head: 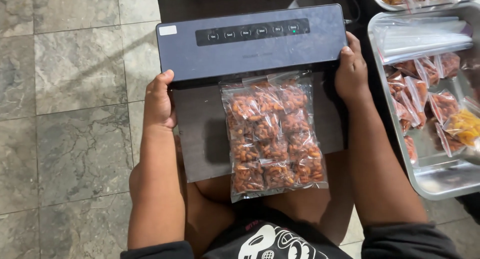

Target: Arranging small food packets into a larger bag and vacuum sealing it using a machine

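A dark grey vacuum sealer (250, 54) with a row of buttons lies across a dark board. My left hand (159, 101) grips its left end and my right hand (351, 69) presses on its right end. A clear plastic bag (272, 134) holding several small packets of orange-brown nuts has its open top tucked under the sealer's front edge. The bag lies flat and overhangs the board's near edge above my knees.
A metal tray (440, 181) at the right holds several small packets of nuts and dried fruit (462, 126) and a stack of empty clear bags (425, 36). A second tray (395, 4) shows at the top right. Grey stone tiles (75, 114) cover the floor at the left.
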